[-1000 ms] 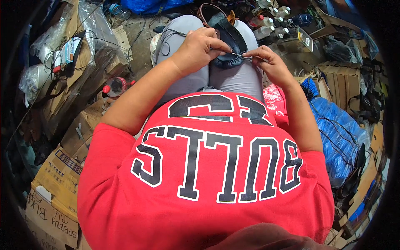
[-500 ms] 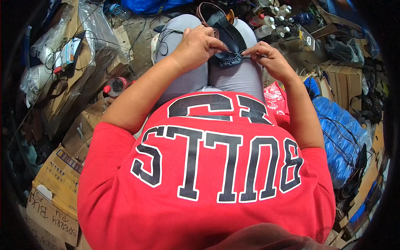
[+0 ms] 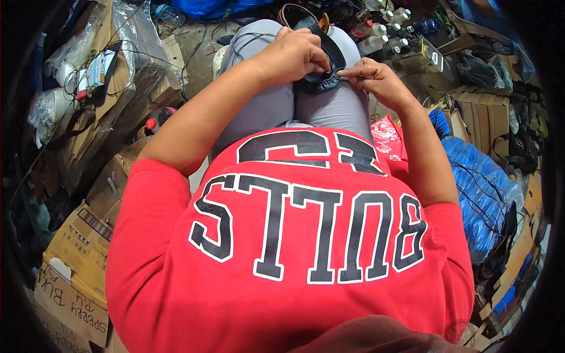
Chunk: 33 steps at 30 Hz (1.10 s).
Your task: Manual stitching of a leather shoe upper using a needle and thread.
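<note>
A dark moccasin-style shoe (image 3: 322,86) rests across my grey-trousered thighs, its gathered, stitched toe seam toward my body. My left hand (image 3: 297,56) reaches over it from the left, fingers curled and tips down inside the opening by the seam; whatever they pinch is hidden. At the right end of that seam, my right hand (image 3: 374,79) pinches the shoe's edge between thumb and forefinger, with the other fingers bent. Black thread (image 3: 250,40) loops over my left knee. Behind the shoe is a brown-rimmed dark piece (image 3: 294,13), partly covered by my left hand.
Several bottles (image 3: 374,44) stand beyond my right knee. A blue plastic-wrapped bundle (image 3: 477,194) lies at the right, below cardboard (image 3: 485,120). Cardboard boxes (image 3: 79,241) are piled at the left, near a red-capped bottle (image 3: 154,122). A blue sheet (image 3: 218,7) lies at the far edge.
My left hand has moved slightly right and down over the shoe, its fingertips now inside the opening. The thread on my left knee has shifted. My right hand stays nearly in place.
</note>
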### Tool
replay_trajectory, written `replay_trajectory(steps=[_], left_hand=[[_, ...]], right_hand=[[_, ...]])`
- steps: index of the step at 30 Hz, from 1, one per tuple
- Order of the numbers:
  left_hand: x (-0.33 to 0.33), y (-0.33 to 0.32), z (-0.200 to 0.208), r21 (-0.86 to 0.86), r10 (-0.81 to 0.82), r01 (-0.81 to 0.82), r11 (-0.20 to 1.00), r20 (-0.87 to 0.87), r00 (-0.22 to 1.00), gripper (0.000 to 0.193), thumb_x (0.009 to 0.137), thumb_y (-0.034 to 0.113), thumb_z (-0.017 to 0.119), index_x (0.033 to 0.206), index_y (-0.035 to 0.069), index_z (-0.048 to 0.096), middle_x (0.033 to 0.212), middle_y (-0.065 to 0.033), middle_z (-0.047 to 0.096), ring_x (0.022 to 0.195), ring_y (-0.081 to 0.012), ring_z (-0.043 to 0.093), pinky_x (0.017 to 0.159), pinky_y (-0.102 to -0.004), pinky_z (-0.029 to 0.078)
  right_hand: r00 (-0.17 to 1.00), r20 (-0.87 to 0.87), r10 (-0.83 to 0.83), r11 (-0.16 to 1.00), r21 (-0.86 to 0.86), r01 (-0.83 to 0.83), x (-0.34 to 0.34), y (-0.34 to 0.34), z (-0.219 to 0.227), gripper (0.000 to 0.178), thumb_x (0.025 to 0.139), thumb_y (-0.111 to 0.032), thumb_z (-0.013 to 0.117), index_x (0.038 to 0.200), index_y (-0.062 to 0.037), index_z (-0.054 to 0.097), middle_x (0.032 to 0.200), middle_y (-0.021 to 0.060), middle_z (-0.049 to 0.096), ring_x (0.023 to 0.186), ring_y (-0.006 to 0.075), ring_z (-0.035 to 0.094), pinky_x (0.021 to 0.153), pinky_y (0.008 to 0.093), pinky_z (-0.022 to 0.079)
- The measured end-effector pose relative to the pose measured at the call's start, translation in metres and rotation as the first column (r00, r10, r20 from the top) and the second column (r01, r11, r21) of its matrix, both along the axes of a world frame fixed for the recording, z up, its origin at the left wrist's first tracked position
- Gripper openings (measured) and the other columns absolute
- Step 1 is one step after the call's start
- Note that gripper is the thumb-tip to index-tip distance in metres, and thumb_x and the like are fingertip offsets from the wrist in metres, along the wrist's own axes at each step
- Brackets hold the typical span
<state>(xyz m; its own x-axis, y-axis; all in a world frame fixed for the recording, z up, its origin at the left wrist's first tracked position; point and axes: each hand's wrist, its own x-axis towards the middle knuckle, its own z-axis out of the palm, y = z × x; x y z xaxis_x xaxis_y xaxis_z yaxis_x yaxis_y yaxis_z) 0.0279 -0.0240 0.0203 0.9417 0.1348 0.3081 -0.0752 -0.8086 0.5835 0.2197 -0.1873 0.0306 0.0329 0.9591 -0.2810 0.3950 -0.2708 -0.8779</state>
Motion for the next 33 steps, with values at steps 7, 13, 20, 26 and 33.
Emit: replay_trajectory(steps=[7,13,20,26,33], left_hand=[[-0.020,-0.019,0.002,-0.243,0.224,-0.269,0.932,-0.197,0.954,0.019,0.071,0.010,0.070,0.090,0.011,0.070,0.075,-0.0042,0.065,0.073,-0.0173,0.060,0.077,-0.0305,0.045],[-0.005,-0.031,-0.006,-0.358,0.288,-0.395,0.846,-0.316,0.904,0.015,0.074,0.008,0.069,0.089,0.006,0.067,0.076,-0.0039,0.067,0.070,-0.0102,0.063,0.070,-0.0266,0.047],[0.001,-0.032,-0.006,-0.388,0.239,-0.350,0.852,-0.306,0.922,0.011,0.076,0.014,0.068,0.086,0.010,0.066,0.075,-0.0042,0.066,0.072,-0.0111,0.062,0.076,-0.0263,0.042],[0.000,-0.020,0.026,0.194,0.179,-0.136,0.971,-0.221,0.959,0.008,0.077,0.021,0.066,0.083,0.016,0.067,0.083,-0.0005,0.061,0.092,-0.0198,0.053,0.083,-0.0395,0.033],[-0.020,-0.006,0.020,0.211,0.148,-0.095,0.973,-0.255,0.956,0.008,0.079,0.020,0.063,0.086,0.016,0.061,0.090,0.0014,0.059,0.098,-0.0204,0.050,0.084,-0.0419,0.031]], right_hand=[[0.917,-0.266,-0.296,0.955,-0.100,0.279,-0.026,-0.010,0.003,0.029,0.080,-0.006,0.067,0.108,-0.0066,0.067,0.086,-0.0014,0.063,0.077,0.0052,0.054,0.071,0.0191,0.045],[0.898,-0.303,-0.321,0.947,-0.094,0.306,-0.028,-0.006,-0.002,0.026,0.080,-0.007,0.067,0.106,-0.0040,0.066,0.086,-0.0008,0.064,0.079,0.0050,0.055,0.072,0.0191,0.045],[0.914,-0.265,-0.308,0.951,-0.086,0.296,-0.030,0.001,0.004,0.019,0.079,-0.008,0.069,0.098,-0.0035,0.067,0.083,-0.0001,0.064,0.075,0.0051,0.055,0.068,0.0194,0.045],[0.979,-0.094,-0.183,0.981,-0.076,0.176,-0.026,0.010,0.016,0.010,0.079,-0.009,0.070,0.084,-0.0015,0.066,0.079,0.0003,0.063,0.072,0.0051,0.054,0.063,0.0197,0.043],[0.915,-0.302,-0.269,0.963,-0.076,0.258,0.001,-0.013,0.002,0.014,0.080,-0.018,0.071,0.081,-0.0055,0.064,0.074,-0.0035,0.058,0.072,0.0061,0.052,0.069,0.0200,0.040]])
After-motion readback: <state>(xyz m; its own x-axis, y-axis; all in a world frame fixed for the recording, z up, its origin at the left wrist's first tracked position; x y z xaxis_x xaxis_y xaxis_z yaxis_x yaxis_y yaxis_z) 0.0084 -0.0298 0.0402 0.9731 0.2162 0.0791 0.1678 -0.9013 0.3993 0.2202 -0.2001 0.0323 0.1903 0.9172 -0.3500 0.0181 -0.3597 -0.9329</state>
